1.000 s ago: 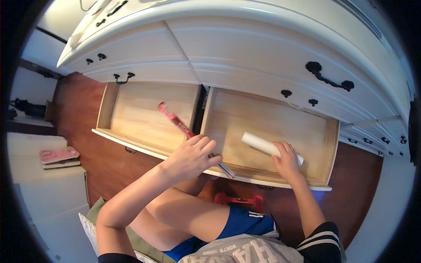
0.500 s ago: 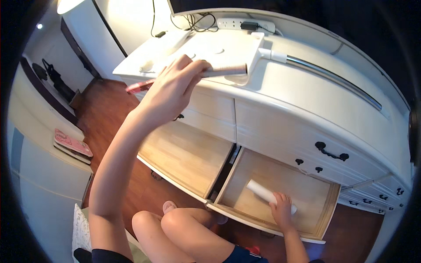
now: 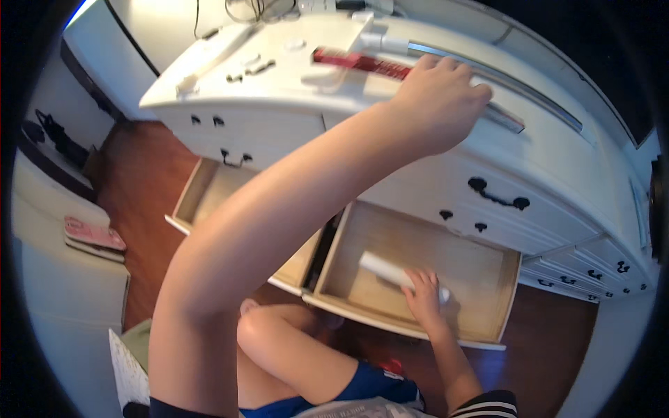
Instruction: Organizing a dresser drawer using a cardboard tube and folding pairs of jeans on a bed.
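Note:
Above the top of the white dresser (image 3: 279, 90), my left hand (image 3: 446, 104) is closed round a long slim red-and-white box (image 3: 355, 61). Its red end sticks out to the left of my fingers, and a pale end shows on the right. Down in the open right drawer (image 3: 359, 237), my right hand (image 3: 423, 291) has its fingers closed over a white roll (image 3: 382, 267). The roll lies slantwise on the wooden bottom, its near end partly covered by my hand. A second open drawer (image 3: 198, 188) at the left is largely hidden by my left forearm.
A metal tube (image 3: 550, 108) with a white end lies along the dresser top, near several loose black handles (image 3: 259, 68). Cables (image 3: 254, 10) lie at the back. My knees are close to the drawer fronts. A pink flat item (image 3: 90, 232) rests at the left.
My left hand has carried the slim box to the right across the dresser top. My right hand stays on the white roll in the drawer. The whole view has shifted.

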Tool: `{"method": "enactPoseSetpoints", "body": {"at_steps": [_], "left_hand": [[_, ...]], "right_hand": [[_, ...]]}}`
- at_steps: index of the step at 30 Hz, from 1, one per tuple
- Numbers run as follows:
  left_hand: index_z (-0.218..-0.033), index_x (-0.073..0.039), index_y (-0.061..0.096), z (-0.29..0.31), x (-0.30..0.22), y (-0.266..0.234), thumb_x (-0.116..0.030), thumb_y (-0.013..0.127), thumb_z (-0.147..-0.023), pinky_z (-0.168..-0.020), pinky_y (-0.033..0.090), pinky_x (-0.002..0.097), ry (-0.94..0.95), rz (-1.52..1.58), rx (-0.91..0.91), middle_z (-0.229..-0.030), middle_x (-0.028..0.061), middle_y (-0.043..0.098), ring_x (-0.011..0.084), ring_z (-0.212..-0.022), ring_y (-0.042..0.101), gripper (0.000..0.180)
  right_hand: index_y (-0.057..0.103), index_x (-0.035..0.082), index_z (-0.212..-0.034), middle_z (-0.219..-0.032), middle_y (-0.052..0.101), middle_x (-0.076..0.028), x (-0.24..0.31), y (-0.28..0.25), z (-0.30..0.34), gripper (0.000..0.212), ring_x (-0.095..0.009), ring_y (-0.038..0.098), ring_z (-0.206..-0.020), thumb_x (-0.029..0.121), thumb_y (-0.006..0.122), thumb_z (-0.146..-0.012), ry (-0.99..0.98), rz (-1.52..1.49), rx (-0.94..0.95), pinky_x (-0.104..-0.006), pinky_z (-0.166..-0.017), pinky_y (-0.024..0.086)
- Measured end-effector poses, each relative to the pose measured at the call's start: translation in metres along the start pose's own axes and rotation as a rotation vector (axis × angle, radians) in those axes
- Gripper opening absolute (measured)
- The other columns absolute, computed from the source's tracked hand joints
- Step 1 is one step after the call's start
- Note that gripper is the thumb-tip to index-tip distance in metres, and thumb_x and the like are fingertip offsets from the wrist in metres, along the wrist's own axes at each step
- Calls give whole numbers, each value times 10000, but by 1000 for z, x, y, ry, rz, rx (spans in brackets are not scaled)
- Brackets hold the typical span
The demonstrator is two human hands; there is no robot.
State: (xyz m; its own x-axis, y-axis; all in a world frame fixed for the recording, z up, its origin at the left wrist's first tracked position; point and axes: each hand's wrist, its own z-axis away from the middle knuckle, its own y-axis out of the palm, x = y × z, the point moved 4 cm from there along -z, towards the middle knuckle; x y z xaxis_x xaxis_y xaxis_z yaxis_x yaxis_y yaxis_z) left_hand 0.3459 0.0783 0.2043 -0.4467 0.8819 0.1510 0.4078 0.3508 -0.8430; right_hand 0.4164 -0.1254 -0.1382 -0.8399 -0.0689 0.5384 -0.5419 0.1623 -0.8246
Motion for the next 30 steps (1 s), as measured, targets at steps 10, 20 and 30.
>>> {"method": "enactPoseSetpoints", "body": {"at_steps": [10,20,30], "left_hand": [[-1108,-88,637,-30,-23,26,-108,565,-833,-898,454,455,-9,62,-63,-1054,157,636,313,-1066,601,285],[-1091,-76,640,-16,-40,30,-139,562,-821,-846,467,407,24,-56,-281,-1033,155,613,316,-1032,572,289],[-954,-62,555,267,-91,131,-112,635,-725,-836,384,386,-233,358,254,-946,106,527,284,-942,512,248]], "right_hand": [[594,98,-1205,-1171,591,-75,7,35,-25,452,-287,483,-1123,138,712,-770,-89,43,144,-450,-955,370],[565,100,-1244,-1192,580,-78,13,79,-18,462,-281,484,-1122,155,685,-801,-102,21,224,-442,-947,379],[379,-14,-1406,-1492,322,-173,24,86,-25,693,-355,200,-1426,363,606,-870,-59,205,314,-507,-1172,141]]}}
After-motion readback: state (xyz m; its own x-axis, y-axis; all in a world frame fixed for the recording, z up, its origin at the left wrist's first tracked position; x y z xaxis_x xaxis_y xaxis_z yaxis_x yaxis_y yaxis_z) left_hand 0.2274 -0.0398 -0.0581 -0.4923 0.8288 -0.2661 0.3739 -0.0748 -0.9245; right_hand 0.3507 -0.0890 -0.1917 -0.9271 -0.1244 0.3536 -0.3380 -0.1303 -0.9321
